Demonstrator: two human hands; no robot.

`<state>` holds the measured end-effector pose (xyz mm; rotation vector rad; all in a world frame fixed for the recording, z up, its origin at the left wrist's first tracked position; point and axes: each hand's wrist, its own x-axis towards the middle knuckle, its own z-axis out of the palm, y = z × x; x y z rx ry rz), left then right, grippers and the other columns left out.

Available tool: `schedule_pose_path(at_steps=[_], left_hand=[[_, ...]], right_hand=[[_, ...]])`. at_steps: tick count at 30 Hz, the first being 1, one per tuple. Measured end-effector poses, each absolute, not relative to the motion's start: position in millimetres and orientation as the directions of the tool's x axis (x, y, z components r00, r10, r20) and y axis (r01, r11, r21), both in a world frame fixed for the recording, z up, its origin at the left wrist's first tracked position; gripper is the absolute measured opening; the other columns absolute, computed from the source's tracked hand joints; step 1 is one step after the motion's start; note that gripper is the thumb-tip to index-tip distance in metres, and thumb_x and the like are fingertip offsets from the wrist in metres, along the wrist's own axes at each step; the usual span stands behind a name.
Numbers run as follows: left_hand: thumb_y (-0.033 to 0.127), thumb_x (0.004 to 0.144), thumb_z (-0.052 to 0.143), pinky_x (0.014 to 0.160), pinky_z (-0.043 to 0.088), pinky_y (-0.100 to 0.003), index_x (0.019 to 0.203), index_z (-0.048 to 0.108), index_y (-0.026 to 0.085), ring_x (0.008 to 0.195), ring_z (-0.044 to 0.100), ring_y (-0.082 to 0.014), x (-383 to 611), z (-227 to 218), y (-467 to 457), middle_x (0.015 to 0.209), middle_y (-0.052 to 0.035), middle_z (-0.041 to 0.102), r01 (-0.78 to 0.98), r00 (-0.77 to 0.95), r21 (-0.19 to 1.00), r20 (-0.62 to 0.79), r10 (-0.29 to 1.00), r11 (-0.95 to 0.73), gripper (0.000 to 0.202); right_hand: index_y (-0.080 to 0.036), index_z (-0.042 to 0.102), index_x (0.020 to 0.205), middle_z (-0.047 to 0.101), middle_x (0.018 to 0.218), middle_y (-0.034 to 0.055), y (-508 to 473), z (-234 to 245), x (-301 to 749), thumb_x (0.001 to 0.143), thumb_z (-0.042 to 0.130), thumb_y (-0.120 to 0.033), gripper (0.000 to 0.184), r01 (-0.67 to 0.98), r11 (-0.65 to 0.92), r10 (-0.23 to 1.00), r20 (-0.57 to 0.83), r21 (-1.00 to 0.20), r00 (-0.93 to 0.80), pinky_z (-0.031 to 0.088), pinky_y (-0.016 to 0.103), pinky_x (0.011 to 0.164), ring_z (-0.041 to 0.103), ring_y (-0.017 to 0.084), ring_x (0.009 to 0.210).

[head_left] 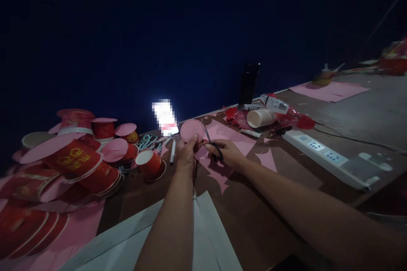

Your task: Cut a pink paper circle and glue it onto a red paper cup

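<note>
My left hand is closed on a pink paper disc, holding it up above the brown table. My right hand grips black scissors, whose blades point up at the disc's right edge. Pink paper offcuts lie on the table just under both hands. A red paper cup lies on its side left of my left hand, with a white marker beside it.
Many red cups and pink discs are heaped at the left. A stack of paper cups, a plastic bottle and a dark upright object stand behind. A white power strip lies at the right. White sheets lie near me.
</note>
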<state>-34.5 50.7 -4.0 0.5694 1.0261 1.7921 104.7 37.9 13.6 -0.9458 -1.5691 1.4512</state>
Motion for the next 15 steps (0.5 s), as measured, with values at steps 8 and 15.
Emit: schedule_pose_path(at_steps=[8,15], left_hand=[[0.027,0.048,0.079,0.047,0.042,-0.022,0.080,0.059,0.011,0.047,0.055,-0.0098,-33.4,-1.5,50.3,0.061,0.0000,0.060,-0.497,-0.453,0.849,-0.074,0.888,-0.182,0.041],[0.028,0.050,0.078,0.047,0.043,-0.022,0.080,0.059,0.010,0.047,0.053,-0.0091,-32.3,-1.3,48.9,0.063,-0.0008,0.061,-0.470,-0.457,0.864,-0.064,0.887,-0.180,0.039]], right_hand=[[-0.012,0.067,0.088,0.059,0.060,0.0005,39.0,12.3,104.4,0.069,0.066,-0.049,0.042,-0.013,0.041,0.911,0.043,-0.999,-0.410,0.033,0.019,0.042,0.048,0.008,0.048],[-0.013,0.066,0.085,0.057,0.057,-0.0009,38.0,14.3,103.3,0.066,0.068,-0.052,0.044,-0.002,0.021,0.918,0.020,-1.000,-0.396,0.031,0.020,0.040,0.046,0.008,0.045]])
